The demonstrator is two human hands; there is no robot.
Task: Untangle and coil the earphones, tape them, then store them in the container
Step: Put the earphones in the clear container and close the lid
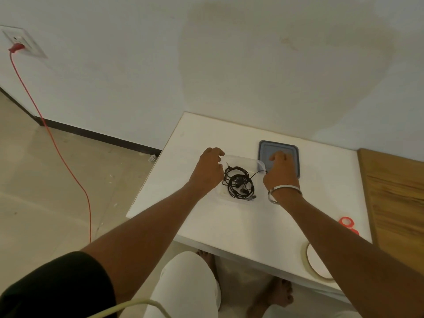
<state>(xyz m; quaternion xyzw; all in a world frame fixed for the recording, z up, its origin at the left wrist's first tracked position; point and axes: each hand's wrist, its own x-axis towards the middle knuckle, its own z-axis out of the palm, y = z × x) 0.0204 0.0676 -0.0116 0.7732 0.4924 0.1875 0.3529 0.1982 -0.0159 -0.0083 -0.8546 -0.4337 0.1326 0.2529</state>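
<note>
Black earphones [239,183] lie in a loose tangle inside a clear plastic container [258,162] on the white table [206,221]. My left hand [207,167] is at the container's left rim, its fingers curled over the far left corner. My right hand [281,172] lies over the blue-grey lid [294,152], just right of the container. One strand of the earphone cable runs right to the thumb side of that hand; whether the hand pinches it is hidden. A roll of pale tape [315,269] sits at the near right edge, partly under my right forearm.
Red scissor handles [346,222] lie near the table's right edge. A wooden surface [399,203] adjoins the table on the right. The wall stands right behind the table. A red cable [57,148] hangs from a wall socket down to the floor at left. My knees are below the near edge.
</note>
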